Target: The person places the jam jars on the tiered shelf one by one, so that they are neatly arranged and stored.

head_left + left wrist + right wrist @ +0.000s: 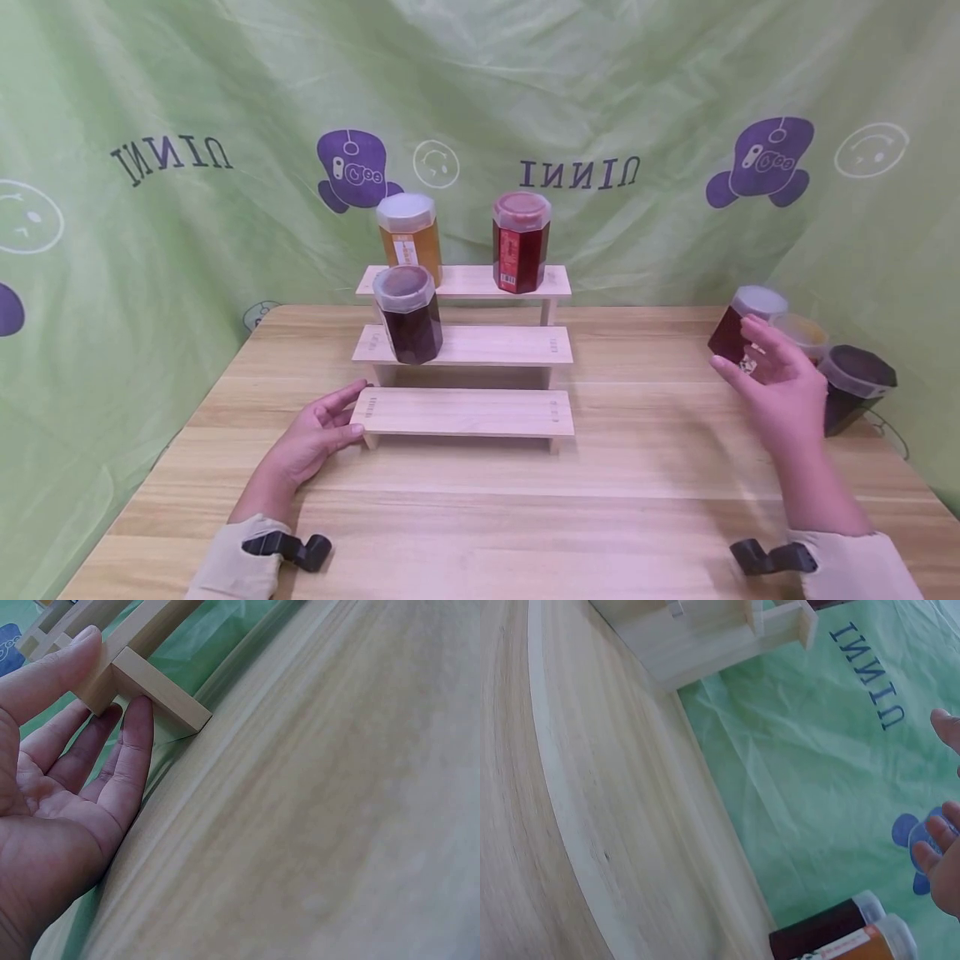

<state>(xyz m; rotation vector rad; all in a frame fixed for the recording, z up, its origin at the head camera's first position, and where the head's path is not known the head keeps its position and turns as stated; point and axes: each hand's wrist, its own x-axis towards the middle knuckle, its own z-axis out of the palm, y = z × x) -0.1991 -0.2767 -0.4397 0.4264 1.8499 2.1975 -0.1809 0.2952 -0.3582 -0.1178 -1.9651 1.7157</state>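
Observation:
A three-tier wooden stand (465,412) is on the table. My left hand (318,433) holds the left end of its lowest step; in the left wrist view the thumb lies against the board (161,691) opposite the fingers. The top step carries an amber jar (423,250) at left and a red jar (521,254) at right; a dark jar (415,333) stands on the middle step's left. At the table's right, my right hand (783,392), empty with fingers spread, is near a dark red jar (726,335), a partly hidden yellowish jar (808,332) and a black-lidded-looking dark jar (855,375).
A green printed cloth (480,100) hangs behind and at both sides of the wooden table (480,533). The jars at right stand close together near the table's right edge. A thin cord (892,429) shows beside them.

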